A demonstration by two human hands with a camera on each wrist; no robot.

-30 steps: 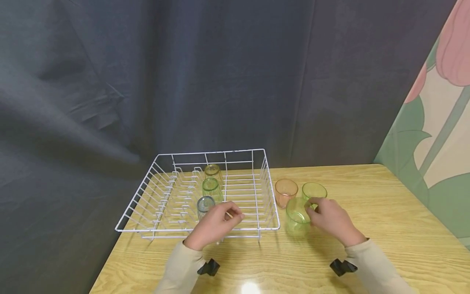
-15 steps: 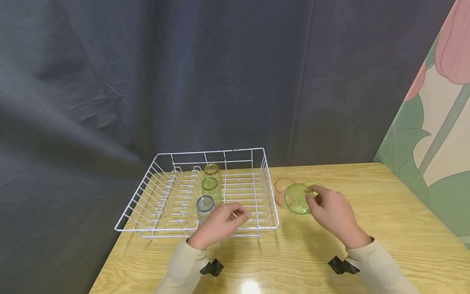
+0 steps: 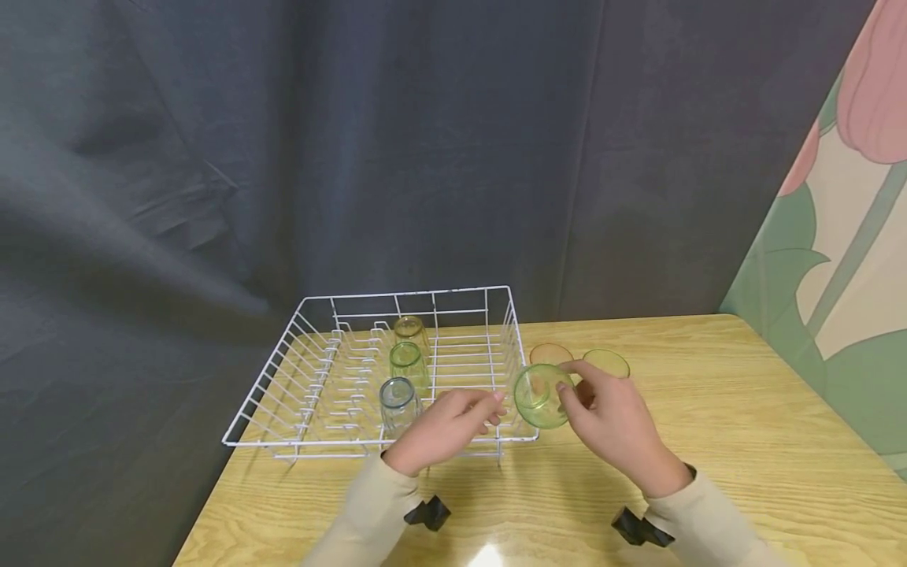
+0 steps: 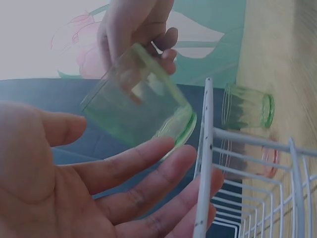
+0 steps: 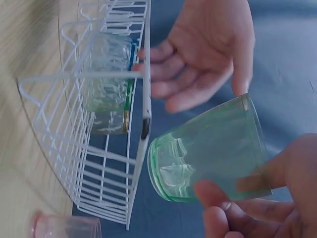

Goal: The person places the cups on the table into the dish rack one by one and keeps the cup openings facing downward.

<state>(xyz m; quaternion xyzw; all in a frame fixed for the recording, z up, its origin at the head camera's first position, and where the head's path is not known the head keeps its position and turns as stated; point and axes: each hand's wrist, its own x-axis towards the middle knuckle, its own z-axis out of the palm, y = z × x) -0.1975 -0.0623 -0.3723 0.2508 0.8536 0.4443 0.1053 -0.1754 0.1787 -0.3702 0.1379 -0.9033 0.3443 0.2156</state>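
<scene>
My right hand [image 3: 616, 417] pinches a clear green drinking glass [image 3: 543, 396] near its rim, thumb on one side and fingers on the other. The glass is tilted in the air beside the right side of the white wire dish rack [image 3: 319, 443]. Facing it is my left hand [image 3: 449, 429], over the rack's front right part, with fingers extended and loosely bent. In the left wrist view, the left fingertips [image 4: 168, 144] lie very close to the glass's thick base; whether they touch it I cannot tell.
Inside the rack, an amber glass [image 3: 409, 329], a green glass [image 3: 407, 358] and a blue glass [image 3: 398, 398] stand upside down in a row. Right of the rack, an orange glass [image 3: 551, 354] and a yellow-green glass [image 3: 606, 362] stand on the wooden table [image 3: 744, 409].
My right hand has raised the green glass from the table, tilted it and carried it left toward the rack. My left hand has shifted right, and its fingers have spread toward the glass.
</scene>
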